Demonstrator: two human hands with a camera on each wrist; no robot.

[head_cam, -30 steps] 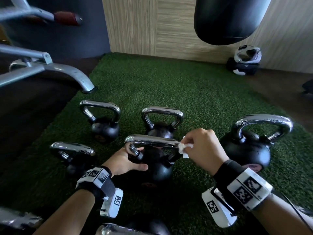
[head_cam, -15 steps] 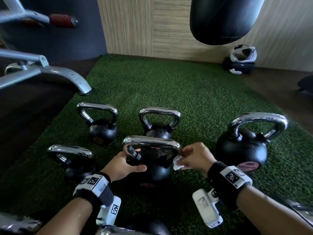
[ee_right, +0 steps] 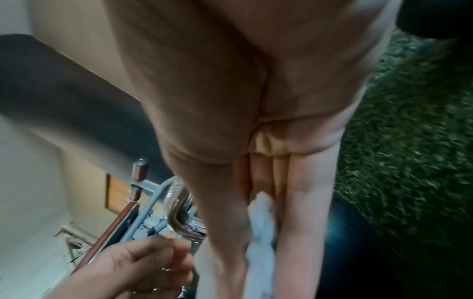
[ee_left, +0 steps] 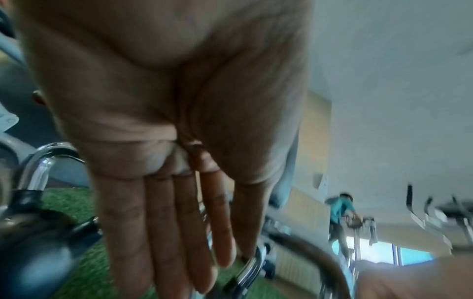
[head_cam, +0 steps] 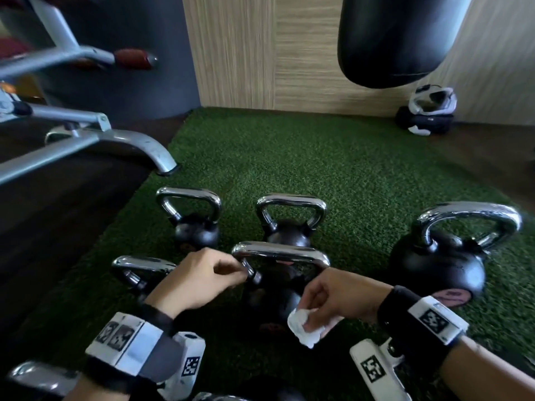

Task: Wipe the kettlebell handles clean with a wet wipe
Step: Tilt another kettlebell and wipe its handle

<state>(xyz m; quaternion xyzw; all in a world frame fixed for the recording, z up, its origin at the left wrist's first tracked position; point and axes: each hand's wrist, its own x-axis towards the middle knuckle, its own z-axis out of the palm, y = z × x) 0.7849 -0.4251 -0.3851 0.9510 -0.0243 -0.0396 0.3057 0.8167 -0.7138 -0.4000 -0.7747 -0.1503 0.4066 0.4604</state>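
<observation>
Head view, near edge: two wrists with tagged bands. Right hand [head_cam: 341,296] at 5 o'clock, fingers pinched on a crumpled white wet wipe [head_cam: 304,328], held low in front of the middle kettlebell [head_cam: 275,296], clear of its chrome handle [head_cam: 280,253]. Right wrist view confirms the wipe [ee_right: 261,232] bunched between thumb and fingers. Left hand [head_cam: 199,279] at 7 o'clock, fingertips curled at the left leg of that same handle, at the collar; whether they actually grip it I cannot tell. Left wrist view shows fingers [ee_left: 163,232] running fairly straight, chrome just beyond them, blurred.

Just left of the left hand, at 9 o'clock, a small kettlebell [head_cam: 142,273], partly hidden. At 3 o'clock, well apart, the large kettlebell [head_cam: 443,264]. Behind the middle one, two more: one at 11 o'clock [head_cam: 194,227], one at 12 o'clock [head_cam: 289,227]. All stand upright on green turf [head_cam: 304,157].

Farther: grey machine frame [head_cam: 95,140] at 10 o'clock, black punching bag [head_cam: 396,39] hanging at 1 o'clock, wood-panel wall [head_cam: 260,50] behind.
</observation>
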